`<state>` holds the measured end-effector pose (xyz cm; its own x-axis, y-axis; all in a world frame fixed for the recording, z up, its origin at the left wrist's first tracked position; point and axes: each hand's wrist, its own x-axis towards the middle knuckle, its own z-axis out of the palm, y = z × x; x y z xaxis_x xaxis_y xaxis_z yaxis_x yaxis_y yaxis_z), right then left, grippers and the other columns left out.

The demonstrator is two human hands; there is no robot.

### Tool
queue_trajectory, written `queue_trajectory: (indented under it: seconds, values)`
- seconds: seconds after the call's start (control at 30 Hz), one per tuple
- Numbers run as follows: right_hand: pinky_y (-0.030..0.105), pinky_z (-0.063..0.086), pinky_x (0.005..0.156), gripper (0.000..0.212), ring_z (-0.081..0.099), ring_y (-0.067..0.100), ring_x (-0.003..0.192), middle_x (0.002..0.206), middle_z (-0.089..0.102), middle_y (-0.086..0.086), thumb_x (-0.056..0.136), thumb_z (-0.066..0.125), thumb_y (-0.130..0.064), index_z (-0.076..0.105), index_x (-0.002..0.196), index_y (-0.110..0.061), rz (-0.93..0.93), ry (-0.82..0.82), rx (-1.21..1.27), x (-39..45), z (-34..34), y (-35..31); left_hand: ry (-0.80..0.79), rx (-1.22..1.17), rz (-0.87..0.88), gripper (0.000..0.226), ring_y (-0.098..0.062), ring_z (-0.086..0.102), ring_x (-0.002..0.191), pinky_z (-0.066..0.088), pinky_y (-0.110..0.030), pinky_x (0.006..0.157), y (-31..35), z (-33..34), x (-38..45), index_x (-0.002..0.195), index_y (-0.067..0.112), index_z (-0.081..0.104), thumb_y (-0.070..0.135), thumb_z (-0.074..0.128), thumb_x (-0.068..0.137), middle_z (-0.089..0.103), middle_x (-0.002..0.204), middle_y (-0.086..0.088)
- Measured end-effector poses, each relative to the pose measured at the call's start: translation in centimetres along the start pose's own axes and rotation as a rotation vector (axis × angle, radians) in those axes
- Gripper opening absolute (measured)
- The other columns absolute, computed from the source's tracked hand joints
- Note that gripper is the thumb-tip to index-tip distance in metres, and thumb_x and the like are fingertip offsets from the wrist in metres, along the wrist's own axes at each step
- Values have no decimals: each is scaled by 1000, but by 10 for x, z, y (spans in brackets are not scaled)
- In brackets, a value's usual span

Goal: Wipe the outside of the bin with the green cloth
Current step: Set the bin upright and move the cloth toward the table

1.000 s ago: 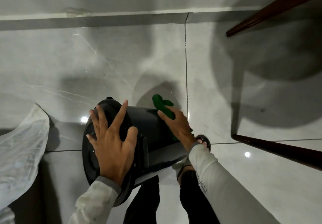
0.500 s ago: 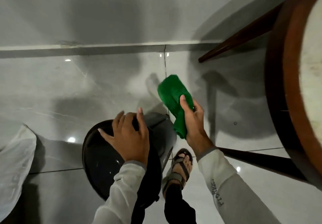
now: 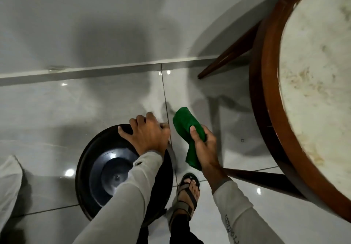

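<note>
Head view: the person's left hand [image 3: 147, 134] lies on the far rim of the black bin [image 3: 106, 169], fingers spread and curled over the edge, the thumb side pressed against the rim. The bin stands on the glossy tiled floor [image 3: 57, 111] with its open mouth facing up toward the camera, and its pale inner bottom shows below the left wrist. The left sleeve [image 3: 121, 196] crosses the bin's near side.

Just to the right of that hand, apart from the bin, the right hand [image 3: 204, 148] is closed around the green cloth [image 3: 185, 124]. The thumb presses on top of the cloth; one bunched end sticks out beyond the fingers, away from the person, and the other end hangs down below the palm. The cloth is held above the floor and does not touch the bin.

Below the right hand, a sandalled foot [image 3: 187, 192] rests on the tiles. To the right of the right hand stands a round table [image 3: 269, 111] with a dark wooden rim. Far left of the left hand, a pale fabric [image 3: 8, 183] lies at the frame edge.
</note>
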<state>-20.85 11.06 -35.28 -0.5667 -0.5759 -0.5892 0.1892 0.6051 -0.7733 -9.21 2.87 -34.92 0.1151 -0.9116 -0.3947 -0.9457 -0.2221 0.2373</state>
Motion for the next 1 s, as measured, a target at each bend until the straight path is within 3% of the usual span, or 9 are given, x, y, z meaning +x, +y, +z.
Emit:
queue_trajectory:
  seconds: [0.17,0.23,0.3,0.43,0.53,0.67,0.8,0.9,1.0]
  values:
    - [33,59,95,7,74,12,96,99,78,-5,102,67,-25,72,105,-30,-96,-5,-20,16,2,-21,38,77,-63,33,-36,52,119,24,-65,120,-7,10,26,99,11,68,37,49,92,65,111,-14]
    - [23,55,87,12,70,-3,84,92,75,-13,102,67,-24,69,98,-35,-133,-2,-44,20,4,-30,80,60,-63,36,-37,51,120,23,-65,121,-8,9,39,101,9,69,37,47,97,64,113,-16]
    - [21,53,85,8,68,-9,81,91,75,-14,103,67,-24,70,104,-32,-172,6,-94,18,8,-39,116,56,-24,39,-38,51,123,19,-68,123,-12,3,48,105,8,69,39,46,101,63,117,-16]
    - [41,57,100,35,72,25,109,116,78,7,105,61,-32,67,134,-15,-312,-10,-256,-5,13,-65,250,40,191,45,-37,47,140,10,-72,125,-24,-18,47,127,16,63,47,39,104,57,143,-15]
    - [50,52,109,41,65,28,127,137,73,7,107,57,-34,63,143,-16,-413,15,-368,-33,10,-98,384,111,356,56,-37,42,150,12,-72,124,-28,-67,31,148,22,51,53,34,104,43,163,-18]
    - [51,51,106,40,63,28,125,140,70,5,107,57,-30,62,145,-20,-637,93,-518,-67,-3,-156,483,202,540,66,-34,29,158,16,-74,123,-3,-144,7,162,29,29,62,26,105,25,172,-16]
    - [50,55,96,44,69,35,118,139,70,9,102,62,-22,64,145,-21,-845,273,-680,-85,-38,-226,572,220,670,73,-35,22,160,17,-76,121,58,-215,-19,163,28,26,68,24,103,22,172,-19]
    - [54,53,98,51,65,39,126,147,64,13,99,54,-22,59,150,-25,-842,416,-767,-89,-83,-272,603,186,764,77,-38,22,159,17,-77,121,115,-251,-43,164,26,25,70,26,101,22,171,-21]
    - [56,47,104,57,56,40,135,156,54,15,101,53,-22,50,157,-30,-693,515,-861,-74,-126,-290,617,169,814,78,-39,24,159,19,-77,119,163,-258,-59,163,23,28,70,26,101,23,171,-23]
